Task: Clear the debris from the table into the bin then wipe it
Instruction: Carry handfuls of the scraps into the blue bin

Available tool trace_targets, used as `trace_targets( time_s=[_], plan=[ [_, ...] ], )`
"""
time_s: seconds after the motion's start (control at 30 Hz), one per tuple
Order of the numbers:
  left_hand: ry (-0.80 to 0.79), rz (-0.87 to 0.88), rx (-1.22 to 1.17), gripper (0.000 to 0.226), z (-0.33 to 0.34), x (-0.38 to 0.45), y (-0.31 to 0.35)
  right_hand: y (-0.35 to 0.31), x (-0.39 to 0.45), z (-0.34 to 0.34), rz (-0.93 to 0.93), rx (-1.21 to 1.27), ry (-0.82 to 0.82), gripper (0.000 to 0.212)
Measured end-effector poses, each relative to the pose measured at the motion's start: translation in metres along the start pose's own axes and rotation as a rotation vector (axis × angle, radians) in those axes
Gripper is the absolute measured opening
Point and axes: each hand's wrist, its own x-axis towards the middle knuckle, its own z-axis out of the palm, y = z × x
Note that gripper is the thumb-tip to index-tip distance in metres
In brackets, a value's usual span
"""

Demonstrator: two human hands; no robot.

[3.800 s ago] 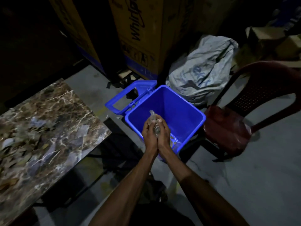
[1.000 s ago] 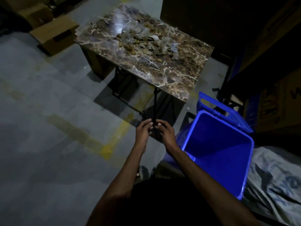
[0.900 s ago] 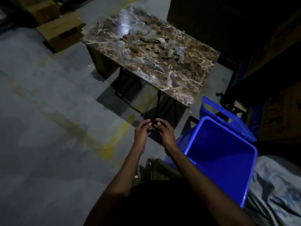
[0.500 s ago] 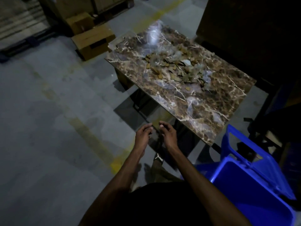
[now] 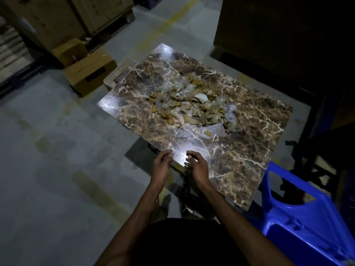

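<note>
Nearest, the left hand [image 5: 161, 163] and right hand [image 5: 196, 166] hover empty with loosely curled fingers at the surface [image 5: 249, 166] edge, the bin [image 5: 299, 223] beside. Farther on, the debris [image 5: 184, 104] pile lies mid-surface: clearing unfinished, wiping not begun.

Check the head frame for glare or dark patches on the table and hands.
Head view: dim overall; bright glare on the marble table at its near edge by the left hand and right hand, and at two far corners; debris pile readable; upper right nearly black; blue bin slightly smeared.
</note>
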Motion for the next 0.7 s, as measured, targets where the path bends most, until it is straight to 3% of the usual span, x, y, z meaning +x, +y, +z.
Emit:
trace_targets(
  time_s=[0.13, 0.43, 0.7],
  plan=[
    [-0.041, -0.059, -0.009, 0.017, 0.014, 0.036, 0.003, -0.005, 0.021, 0.001, 0.080, 0.072, 0.073, 0.018],
    [-0.349, -0.170, 0.141, 0.015, 0.047, 0.135, 0.043, -0.055, 0.086, 0.012, 0.051, 0.176, 0.358, 0.021],
    [-0.511, -0.069, 0.266, 0.017, 0.080, 0.188, 0.048, -0.060, 0.083, 0.013, 0.038, 0.111, 0.579, 0.018]
  ],
)
